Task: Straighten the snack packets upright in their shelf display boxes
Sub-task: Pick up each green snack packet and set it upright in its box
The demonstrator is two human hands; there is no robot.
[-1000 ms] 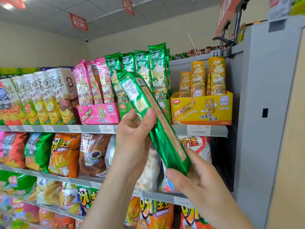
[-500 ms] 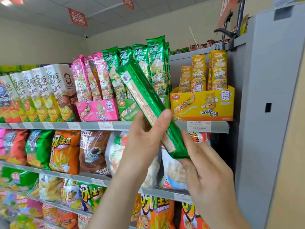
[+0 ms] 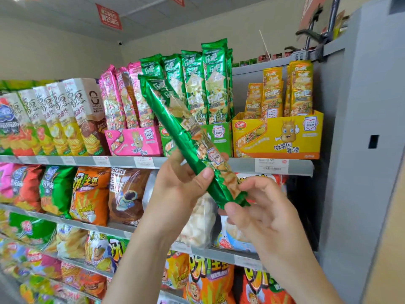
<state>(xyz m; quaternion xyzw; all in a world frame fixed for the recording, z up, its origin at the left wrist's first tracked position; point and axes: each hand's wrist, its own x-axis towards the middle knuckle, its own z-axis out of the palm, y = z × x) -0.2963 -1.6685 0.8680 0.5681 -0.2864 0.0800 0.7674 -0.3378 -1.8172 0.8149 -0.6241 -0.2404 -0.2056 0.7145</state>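
Green packet point(image 3: 175, 128); foot seemingly pinched, blurred.

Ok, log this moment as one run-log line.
left hand: grips green packet | right hand: at its lower end, grip unclear | green packet: tilted, in front of green display box

The green packet point(image 3: 179, 128) gripped in the left hand point(image 3: 179, 185) is glossy, creased metallic foil catching bright glare. Behind the hands, the yellow display box point(image 3: 277, 139) looks like lightly sheened printed card; the shelf edge point(image 3: 245, 166) is matt grey metal.
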